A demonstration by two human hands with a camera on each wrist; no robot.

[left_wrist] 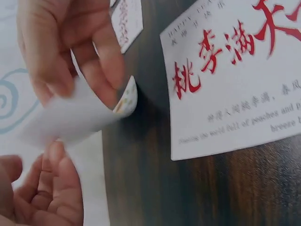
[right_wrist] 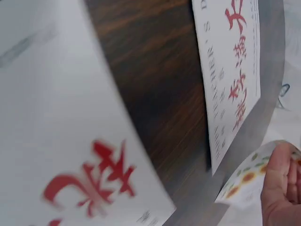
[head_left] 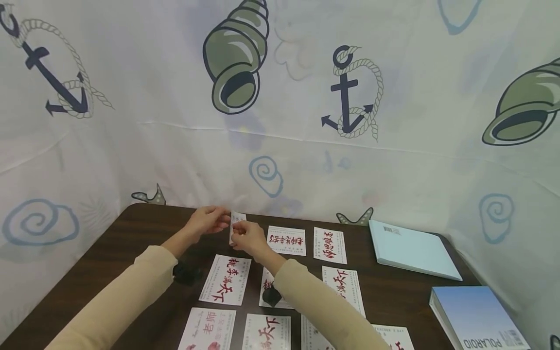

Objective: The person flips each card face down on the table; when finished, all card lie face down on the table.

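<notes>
At the far side of the dark table, my right hand [head_left: 251,238] pinches a card [head_left: 236,219] between thumb and fingers. This card bends into a curve, and a sunflower print [right_wrist: 248,177] shows along its edge in the right wrist view. Beside it on the left is my left hand [head_left: 209,221], its fingers loosely bent and their tips right at the card's edge. The left wrist view has my left hand [left_wrist: 49,193] below the blurred white card [left_wrist: 70,117]. A card with red lettering [head_left: 225,279] lies just nearer.
Several more red-lettered cards lie in rows, including one at the back [head_left: 286,240] and another to its right [head_left: 330,245]. A pale blue flat box [head_left: 413,250] and a blue-and-white POLAROID box [head_left: 479,316] are at the right. A patterned curtain [head_left: 302,170] hangs behind the table.
</notes>
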